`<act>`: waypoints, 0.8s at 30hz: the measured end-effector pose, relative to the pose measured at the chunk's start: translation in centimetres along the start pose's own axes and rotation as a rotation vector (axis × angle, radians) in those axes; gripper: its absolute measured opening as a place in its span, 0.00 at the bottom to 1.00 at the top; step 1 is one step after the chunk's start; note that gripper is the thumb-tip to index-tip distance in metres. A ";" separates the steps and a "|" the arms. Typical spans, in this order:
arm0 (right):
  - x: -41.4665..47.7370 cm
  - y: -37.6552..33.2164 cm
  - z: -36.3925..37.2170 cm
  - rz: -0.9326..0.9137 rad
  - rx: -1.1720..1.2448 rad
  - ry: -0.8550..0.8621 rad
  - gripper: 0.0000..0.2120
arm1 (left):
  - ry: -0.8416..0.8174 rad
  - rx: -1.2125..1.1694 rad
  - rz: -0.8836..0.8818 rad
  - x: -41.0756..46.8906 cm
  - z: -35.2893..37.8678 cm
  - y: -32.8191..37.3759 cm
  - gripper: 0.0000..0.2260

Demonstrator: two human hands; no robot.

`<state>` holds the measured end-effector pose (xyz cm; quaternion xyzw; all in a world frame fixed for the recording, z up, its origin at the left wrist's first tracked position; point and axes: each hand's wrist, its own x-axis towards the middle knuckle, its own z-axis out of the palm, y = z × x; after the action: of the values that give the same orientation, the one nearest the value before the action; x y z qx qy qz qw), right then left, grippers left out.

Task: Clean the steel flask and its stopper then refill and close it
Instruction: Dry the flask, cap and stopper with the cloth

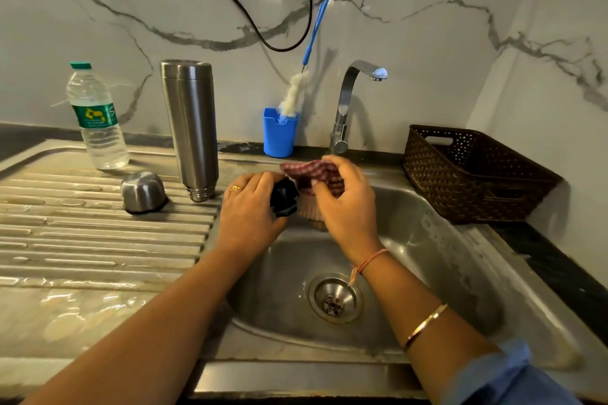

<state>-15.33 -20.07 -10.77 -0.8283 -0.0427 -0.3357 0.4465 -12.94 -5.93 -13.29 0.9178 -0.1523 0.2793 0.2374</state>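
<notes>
The black stopper (283,199) is held over the back edge of the sink (444,240), above the basin. It is gripped by the left hand (250,207), whose fingers are curled round its left side. A ring (236,188) is worn on that hand. A red checked cloth (311,173) is bunched in the right hand (345,204) and pinched between thumb and fingers. The cloth is held just beside the stopper's right side; whether the two touch cannot be told. A thread (371,260) is tied round the right wrist, a bangle (426,325) is worn further up the forearm, and a blue sleeve (506,375) is seen at the bottom edge.

The flask (190,128) is stood mouth down on the ribbed drainboard (98,240), left of the hands and apart from them. Its steel cup (143,191) is set upside down just to its left. A water bottle (97,118) with a green cap is stood upright behind the cup.

Behind the sink, a blue holder (279,133) is placed against the marble wall, with a brush (296,92) leaned in it. The tap (348,108) is mounted to its right, with no water seen at the spout. A brown basket (470,171) is set on the counter at the right. A black cable (263,26) is looped on the wall. The drain (335,299) is seen in the basin below the hands.
</notes>
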 end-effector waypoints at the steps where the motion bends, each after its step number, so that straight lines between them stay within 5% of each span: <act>1: -0.5 -0.4 0.3 -0.010 -0.016 -0.066 0.19 | 0.003 0.004 -0.014 0.0 -0.1 0.1 0.25; 6: -3.4 -2.6 3.0 -0.021 -0.245 -0.451 0.28 | 0.024 -0.095 -0.044 0.0 -0.4 0.3 0.19; 10: -2.5 -2.4 3.1 0.030 -0.137 -0.300 0.25 | 0.088 -0.230 0.040 -0.2 -0.6 0.5 0.22; 13: 0.0 -1.4 1.2 0.382 0.224 -0.241 0.18 | 0.056 -0.232 0.127 -0.5 -0.3 0.9 0.24; 15: 0.2 -1.0 0.5 0.477 0.231 -0.225 0.16 | 0.007 -0.254 0.125 -0.6 0.0 1.6 0.26; 20: -3.0 -3.1 2.1 0.006 -0.472 -0.433 0.25 | -0.028 -0.474 -0.160 -0.4 -0.1 1.5 0.18; 24: -2.1 -2.8 1.6 0.011 -0.321 -0.378 0.24 | -0.030 -0.558 -0.088 -0.5 0.0 0.8 0.20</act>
<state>-17.15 -16.69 -10.65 -0.9369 -0.0671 -0.1751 0.2952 -13.66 -6.51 -13.32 0.8269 -0.1866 0.2022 0.4905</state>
